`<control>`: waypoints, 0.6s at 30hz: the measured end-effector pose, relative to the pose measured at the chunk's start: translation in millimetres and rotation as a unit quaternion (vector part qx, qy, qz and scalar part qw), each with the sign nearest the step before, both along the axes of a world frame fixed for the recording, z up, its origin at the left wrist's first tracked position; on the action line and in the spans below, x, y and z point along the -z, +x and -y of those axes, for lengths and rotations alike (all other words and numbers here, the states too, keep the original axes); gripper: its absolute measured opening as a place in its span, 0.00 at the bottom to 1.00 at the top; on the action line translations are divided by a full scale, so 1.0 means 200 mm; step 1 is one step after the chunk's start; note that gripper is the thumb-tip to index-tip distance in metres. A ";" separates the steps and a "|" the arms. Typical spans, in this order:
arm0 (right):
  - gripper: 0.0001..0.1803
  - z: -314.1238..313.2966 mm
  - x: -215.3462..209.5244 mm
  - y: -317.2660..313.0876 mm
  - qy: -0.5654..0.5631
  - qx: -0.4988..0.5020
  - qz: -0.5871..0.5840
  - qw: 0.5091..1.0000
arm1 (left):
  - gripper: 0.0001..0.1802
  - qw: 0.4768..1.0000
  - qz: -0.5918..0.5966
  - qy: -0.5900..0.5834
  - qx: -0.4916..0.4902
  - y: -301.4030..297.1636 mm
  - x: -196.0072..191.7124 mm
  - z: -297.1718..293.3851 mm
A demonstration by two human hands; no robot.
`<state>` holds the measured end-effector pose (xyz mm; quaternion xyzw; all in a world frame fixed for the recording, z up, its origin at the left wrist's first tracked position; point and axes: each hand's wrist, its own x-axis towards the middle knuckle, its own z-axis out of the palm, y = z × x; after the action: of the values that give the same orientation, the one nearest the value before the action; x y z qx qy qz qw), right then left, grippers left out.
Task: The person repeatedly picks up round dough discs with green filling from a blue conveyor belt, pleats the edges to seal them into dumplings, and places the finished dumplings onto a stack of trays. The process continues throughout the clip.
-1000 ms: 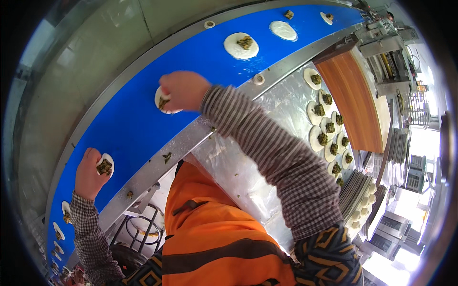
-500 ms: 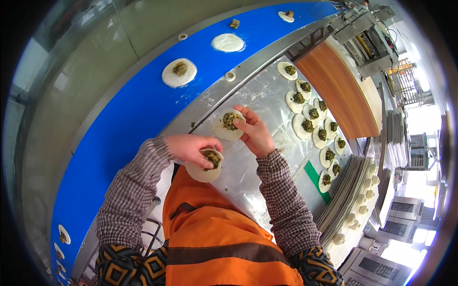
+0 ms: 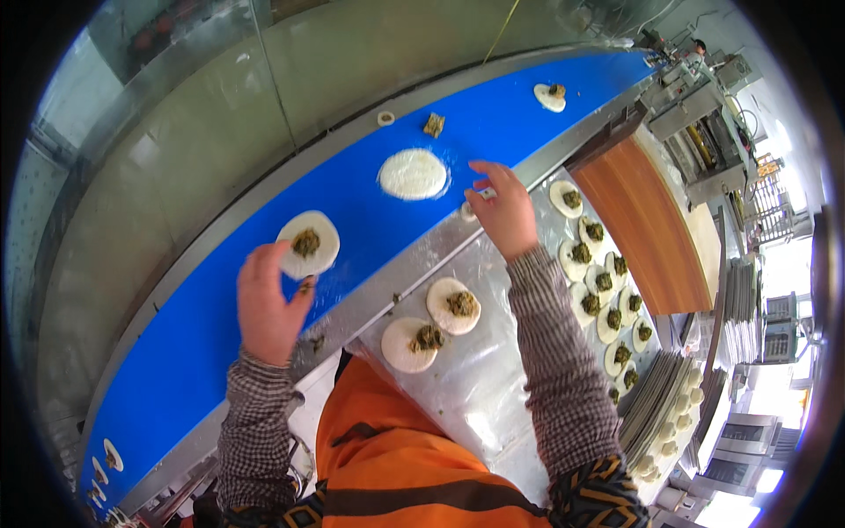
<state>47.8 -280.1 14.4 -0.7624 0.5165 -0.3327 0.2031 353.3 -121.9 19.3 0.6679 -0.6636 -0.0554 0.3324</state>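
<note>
Over the blue belt (image 3: 207, 352), my left hand (image 3: 268, 304) is open, thumb and fingers apart. Its fingertips reach the near left edge of a dough round (image 3: 322, 231) topped with green-brown filling; whether they touch it I cannot tell. My right hand (image 3: 506, 211) is also open, its fingers spread at the belt's near edge. To its left lies a plain floured dough round (image 3: 412, 174), and a clump of filling (image 3: 433, 125) sits apart behind that. Two filled dough rounds, one nearer (image 3: 403, 348) and one farther (image 3: 444, 295), rest side by side on the metal table in front of me.
Several filled rounds (image 3: 582, 253) stand in rows at the table's right, beside a wooden board (image 3: 647, 224). Stacked trays (image 3: 660, 396) with pale dough pieces are at the lower right. Another dough round (image 3: 547, 99) lies farther up the belt; several more are at its lower left.
Both hands have let go of the filled rounds they held, which now lie on the table. My left hand has moved left and my right hand up and right, both to the belt.
</note>
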 end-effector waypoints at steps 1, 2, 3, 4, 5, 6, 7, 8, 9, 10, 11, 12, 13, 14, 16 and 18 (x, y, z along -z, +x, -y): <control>0.25 0.14 -0.01 0.06 -0.015 -0.007 -0.068 0.998 | 0.31 1.000 0.003 0.006 -0.007 0.05 0.03 0.03; 0.26 0.27 0.00 0.12 -0.057 -0.038 -0.121 0.990 | 0.31 1.000 0.007 0.016 -0.015 0.09 0.06 0.05; 0.27 0.39 0.00 0.19 -0.098 -0.069 -0.172 0.978 | 0.31 0.999 0.016 0.023 -0.018 0.13 0.10 0.07; 0.28 0.48 0.01 0.24 -0.100 -0.125 -0.212 0.964 | 0.31 0.999 0.031 0.035 0.005 0.15 0.13 0.08; 0.29 0.56 0.02 0.30 -0.100 -0.181 -0.253 0.945 | 0.31 0.997 0.031 0.066 0.009 0.19 0.16 0.08; 0.30 0.62 0.03 0.36 -0.071 -0.222 -0.317 0.919 | 0.30 0.989 0.028 0.142 -0.003 0.22 0.18 0.07; 0.27 0.64 0.04 0.42 -0.075 -0.264 -0.325 0.905 | 0.29 0.994 0.001 0.111 -0.004 0.25 0.19 0.04; 0.25 0.65 0.03 0.45 -0.082 -0.285 -0.310 0.904 | 0.27 0.992 -0.026 0.124 -0.022 0.29 0.19 0.01; 0.22 0.64 0.01 0.47 -0.060 -0.294 -0.314 0.901 | 0.26 0.986 -0.051 0.151 -0.049 0.34 0.18 -0.04; 0.20 0.62 0.00 0.51 -0.020 -0.284 -0.342 0.895 | 0.26 0.968 -0.178 0.169 -0.051 0.39 0.15 -0.09; 0.20 0.58 -0.01 0.55 0.105 -0.318 -0.231 0.914 | 0.26 0.933 -0.301 0.190 -0.057 0.44 0.13 -0.12; 0.20 0.53 -0.02 0.57 0.246 -0.317 -0.146 0.904 | 0.25 0.882 -0.424 0.197 -0.060 0.47 0.14 -0.14; 0.20 0.48 -0.04 0.59 0.367 -0.331 -0.032 0.869 | 0.25 0.875 -0.423 0.233 -0.037 0.52 0.13 -0.16; 0.22 0.41 -0.03 0.63 0.336 -0.330 -0.108 0.875 | 0.26 0.905 -0.333 0.261 -0.042 0.56 0.13 -0.18; 0.26 0.28 0.01 0.73 0.231 -0.380 -0.193 0.875 | 0.27 0.956 -0.139 0.260 -0.017 0.64 0.13 -0.24; 0.31 0.18 0.04 0.81 0.045 -0.298 -0.252 0.920 | 0.31 0.981 -0.033 0.191 -0.022 0.72 0.15 -0.28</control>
<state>208.8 -316.0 5.9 -0.9297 0.3140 -0.0297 0.1903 497.8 -65.4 -10.2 0.7310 -0.6151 -0.1955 0.2214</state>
